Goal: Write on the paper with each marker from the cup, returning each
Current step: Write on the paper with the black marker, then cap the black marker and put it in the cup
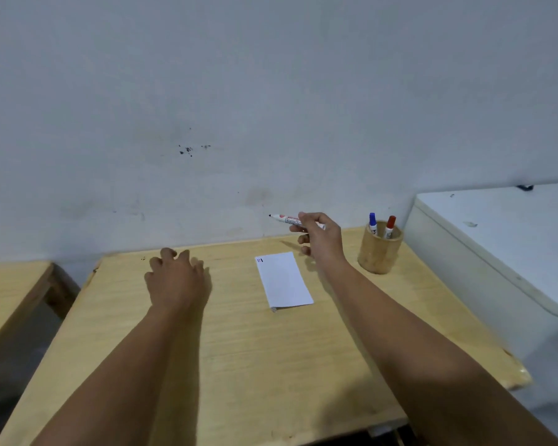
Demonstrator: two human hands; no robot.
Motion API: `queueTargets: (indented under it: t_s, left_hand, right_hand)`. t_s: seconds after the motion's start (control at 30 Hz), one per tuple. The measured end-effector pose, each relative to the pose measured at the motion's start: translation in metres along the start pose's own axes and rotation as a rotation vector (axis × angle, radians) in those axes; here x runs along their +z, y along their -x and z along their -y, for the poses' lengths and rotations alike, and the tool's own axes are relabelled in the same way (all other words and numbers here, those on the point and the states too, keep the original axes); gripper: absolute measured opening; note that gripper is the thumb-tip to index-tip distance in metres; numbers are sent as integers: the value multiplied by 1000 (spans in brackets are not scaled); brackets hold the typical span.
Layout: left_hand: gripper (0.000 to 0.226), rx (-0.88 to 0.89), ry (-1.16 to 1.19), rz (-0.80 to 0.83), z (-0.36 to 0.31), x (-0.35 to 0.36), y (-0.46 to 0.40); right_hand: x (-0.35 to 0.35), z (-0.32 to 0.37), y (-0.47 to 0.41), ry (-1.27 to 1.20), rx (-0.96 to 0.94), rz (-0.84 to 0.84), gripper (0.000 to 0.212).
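A white sheet of paper (284,279) lies on the wooden table (239,349), with small marks in its far left corner. My right hand (319,235) is raised beyond the paper's far edge and grips an uncapped white marker (284,219), its dark tip pointing left. At the right stands a wooden cup (379,249) holding a blue-capped marker (372,223) and a red-capped marker (390,226). My left hand (176,276) rests palm down on the table to the left of the paper, fingers apart, holding nothing.
A white cabinet or appliance (496,246) stands right beside the table, close to the cup. A second wooden table (10,288) sits at the left across a narrow gap. A grey wall rises just behind the table's far edge.
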State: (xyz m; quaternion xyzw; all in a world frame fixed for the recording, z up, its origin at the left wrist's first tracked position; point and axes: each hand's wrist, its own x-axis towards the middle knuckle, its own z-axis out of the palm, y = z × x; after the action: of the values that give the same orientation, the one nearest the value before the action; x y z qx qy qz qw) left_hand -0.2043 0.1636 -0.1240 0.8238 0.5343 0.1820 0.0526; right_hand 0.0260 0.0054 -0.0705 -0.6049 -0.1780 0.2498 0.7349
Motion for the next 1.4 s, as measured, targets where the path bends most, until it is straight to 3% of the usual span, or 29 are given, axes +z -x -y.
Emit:
queueTargets:
  t_s: [0.1, 0.3, 0.4, 0.57, 0.67, 1.0, 1.4]
  left_hand:
    - [34, 15, -38, 148, 9, 3, -12]
    - [34, -29, 189, 169, 4, -4, -11]
    - [33, -138, 474, 225, -14, -19, -12]
    - [13, -232, 1228, 301, -63, -67, 0]
    - [9, -224, 1449, 371, -87, -96, 9]
    - [19, -158, 1467, 323, -124, -128, 35]
    - [9, -54, 1344, 337, -149, -145, 50]
  right_hand:
    - [-5, -1, 3, 21, 73, 55, 11]
    - [-13, -5, 12, 194, 120, 175, 25]
    - [-16, -5, 23, 311, 56, 206, 28]
    - [-19, 11, 42, 377, -57, 205, 23]
    - [-23, 25, 53, 328, -132, 181, 22]
    - [-29, 57, 76, 253, -253, 125, 20]
    - [-41, 81, 93, 291, -290, 111, 16]
